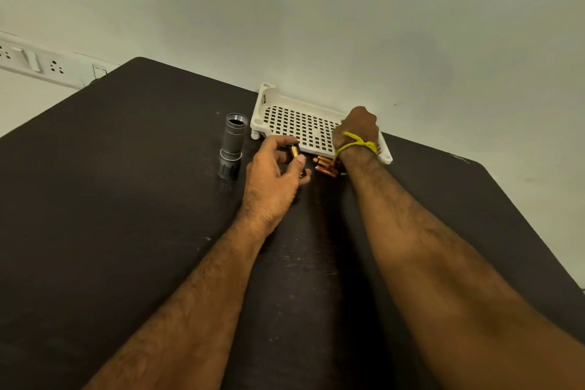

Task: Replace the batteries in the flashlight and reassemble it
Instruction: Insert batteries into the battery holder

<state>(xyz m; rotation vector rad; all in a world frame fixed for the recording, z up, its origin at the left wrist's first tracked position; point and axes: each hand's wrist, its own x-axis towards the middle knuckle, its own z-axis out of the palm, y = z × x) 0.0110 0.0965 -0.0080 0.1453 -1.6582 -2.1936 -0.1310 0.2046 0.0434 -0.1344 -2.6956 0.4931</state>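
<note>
A grey flashlight body (232, 146) stands upright on the dark table (126, 199), its threaded open end up. To its right my left hand (273, 172) grips a dark battery holder with a copper-coloured battery (294, 151) showing between thumb and fingers. Several loose copper batteries (324, 165) lie on the table just right of that hand. My right hand (359, 128) reaches over the white perforated tray (294, 123), its back toward me and its fingers hidden. A yellow thread is tied round my right wrist.
The white tray sits against the wall at the table's far edge. A white power strip (38, 63) with sockets is fixed to the wall at the far left. The table's right edge runs diagonally behind my right forearm.
</note>
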